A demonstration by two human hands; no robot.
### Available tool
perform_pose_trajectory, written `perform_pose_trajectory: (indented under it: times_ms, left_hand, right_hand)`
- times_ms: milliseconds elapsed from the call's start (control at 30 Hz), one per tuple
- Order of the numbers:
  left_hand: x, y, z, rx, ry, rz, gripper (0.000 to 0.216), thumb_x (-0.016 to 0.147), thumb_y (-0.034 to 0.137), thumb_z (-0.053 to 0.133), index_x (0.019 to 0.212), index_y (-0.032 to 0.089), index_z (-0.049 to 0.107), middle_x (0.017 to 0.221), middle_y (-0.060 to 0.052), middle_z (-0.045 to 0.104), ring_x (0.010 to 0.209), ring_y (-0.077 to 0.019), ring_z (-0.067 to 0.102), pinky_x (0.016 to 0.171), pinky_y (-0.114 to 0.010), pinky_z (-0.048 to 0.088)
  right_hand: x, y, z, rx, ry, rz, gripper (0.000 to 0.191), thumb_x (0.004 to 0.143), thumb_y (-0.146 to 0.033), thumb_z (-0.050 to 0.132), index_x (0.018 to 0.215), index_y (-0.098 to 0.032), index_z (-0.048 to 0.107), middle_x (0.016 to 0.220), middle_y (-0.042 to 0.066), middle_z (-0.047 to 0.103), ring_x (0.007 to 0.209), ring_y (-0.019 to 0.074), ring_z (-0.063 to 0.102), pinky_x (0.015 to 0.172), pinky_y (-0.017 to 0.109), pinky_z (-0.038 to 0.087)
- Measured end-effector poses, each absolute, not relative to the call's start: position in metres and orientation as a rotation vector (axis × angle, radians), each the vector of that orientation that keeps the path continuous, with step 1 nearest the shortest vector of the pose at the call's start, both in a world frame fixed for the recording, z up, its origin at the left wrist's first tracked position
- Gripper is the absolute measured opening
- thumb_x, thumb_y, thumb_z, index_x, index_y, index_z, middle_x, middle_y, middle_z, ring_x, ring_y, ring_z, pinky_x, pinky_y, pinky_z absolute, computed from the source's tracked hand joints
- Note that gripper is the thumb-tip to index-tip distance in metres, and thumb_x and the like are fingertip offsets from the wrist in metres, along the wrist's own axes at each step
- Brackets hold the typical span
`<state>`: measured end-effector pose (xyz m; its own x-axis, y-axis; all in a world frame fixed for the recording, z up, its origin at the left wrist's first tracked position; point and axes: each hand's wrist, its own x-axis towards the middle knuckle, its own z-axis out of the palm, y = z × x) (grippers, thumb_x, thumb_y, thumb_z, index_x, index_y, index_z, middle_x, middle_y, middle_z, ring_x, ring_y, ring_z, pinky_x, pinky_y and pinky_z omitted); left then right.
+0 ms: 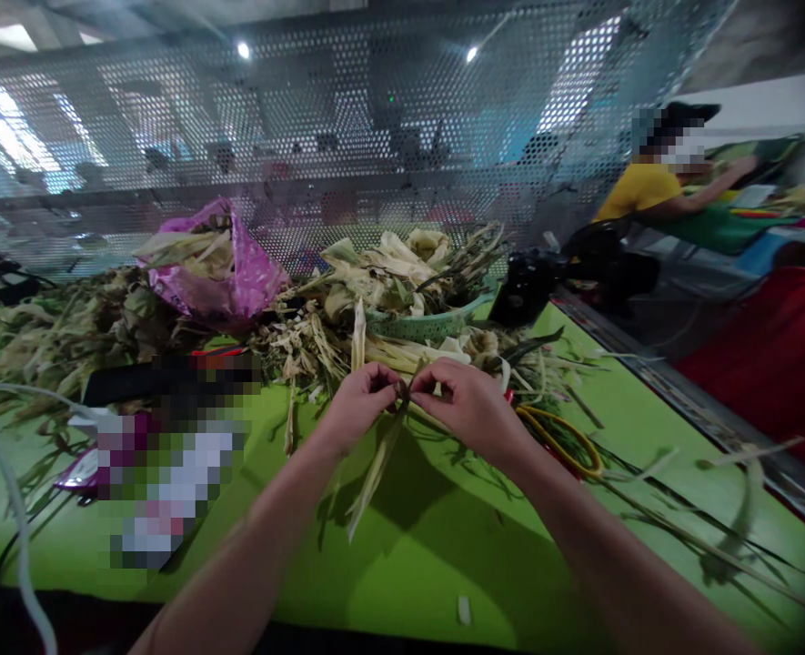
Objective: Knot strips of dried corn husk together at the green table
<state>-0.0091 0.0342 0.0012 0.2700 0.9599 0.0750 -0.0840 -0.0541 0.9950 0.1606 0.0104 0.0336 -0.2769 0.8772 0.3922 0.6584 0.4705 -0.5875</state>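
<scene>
Over the middle of the green table, my left hand (365,400) and my right hand (457,393) meet in front of me, fingertips nearly touching. Both are closed in a pinch on a dried corn husk (378,464). One pale strip of it hangs down below my fingers toward the tabletop. Exactly how the husk passes between the fingertips is hidden. Just beyond my hands lies a heap of loose dried husks (306,350). Behind that, a green plastic basket (422,326) is piled high with more husks.
A pink plastic bag (252,277) of husks stands at the back left. Yellow-handled scissors (583,455) lie right of my hands. A black device (521,287) stands beyond them. A white cable (6,491) runs down the left. A perforated metal screen (347,136) closes the back; a person in yellow (640,191) sits right.
</scene>
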Motion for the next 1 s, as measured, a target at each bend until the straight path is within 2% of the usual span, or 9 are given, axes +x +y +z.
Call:
perform_pose_trajectory:
  times_ms: [133,300,467,733,867,1000]
  left_hand:
    - [-0.010,0.034,0.002,1.301,0.938,1.089,0.013,0.067,0.016,0.065,0.078,0.014,0.059,0.069,0.002,0.058,0.061,-0.0074,0.050,0.062,-0.022,0.040]
    - [-0.010,0.033,0.003,1.333,0.973,1.097,0.015,0.061,0.008,0.062,0.075,0.013,0.059,0.069,0.003,0.058,0.064,-0.0074,0.051,0.064,-0.021,0.039]
    - [-0.009,0.033,0.002,1.491,0.985,1.139,0.016,0.063,0.006,0.059,0.077,0.014,0.061,0.072,0.002,0.060,0.068,-0.0091,0.054,0.067,-0.022,0.041]
    - [-0.006,0.029,0.000,1.818,1.092,1.234,0.025,0.067,0.005,0.053,0.085,0.016,0.065,0.081,-0.002,0.067,0.075,-0.0140,0.060,0.074,-0.026,0.046]
    - [-0.005,0.026,0.001,1.965,1.199,1.295,0.025,0.071,0.005,0.052,0.085,0.019,0.066,0.084,-0.003,0.067,0.079,-0.0158,0.060,0.077,-0.028,0.045]
    - [-0.005,0.025,0.002,1.990,1.185,1.299,0.022,0.074,0.005,0.052,0.084,0.020,0.065,0.084,-0.003,0.065,0.081,-0.0168,0.058,0.078,-0.028,0.043]
  right_hand:
    - [0.159,0.009,0.035,-1.198,-2.093,0.473,0.005,0.075,-0.017,0.061,0.072,-0.020,0.064,0.075,0.002,0.064,0.069,0.0155,0.056,0.063,0.027,0.039]
    - [0.161,0.011,0.033,-1.236,-2.023,0.510,0.009,0.079,-0.025,0.060,0.074,-0.020,0.064,0.074,0.002,0.064,0.069,0.0160,0.056,0.063,0.027,0.039]
    - [0.162,0.016,0.026,-1.315,-1.999,0.453,0.004,0.076,-0.021,0.061,0.079,-0.020,0.064,0.078,0.002,0.066,0.066,0.0154,0.056,0.061,0.026,0.039]
    - [0.157,0.016,0.019,-1.379,-2.004,0.394,0.004,0.073,-0.017,0.058,0.073,-0.018,0.062,0.071,0.002,0.064,0.061,0.0152,0.054,0.058,0.026,0.036]
    - [0.156,0.017,0.017,-1.305,-1.993,0.477,0.004,0.075,-0.018,0.057,0.074,-0.019,0.060,0.070,0.001,0.063,0.062,0.0146,0.053,0.058,0.025,0.037]
    - [0.157,0.018,0.017,-1.242,-1.896,0.554,0.006,0.080,-0.021,0.055,0.082,-0.019,0.060,0.078,0.002,0.065,0.069,0.0159,0.056,0.065,0.027,0.041]
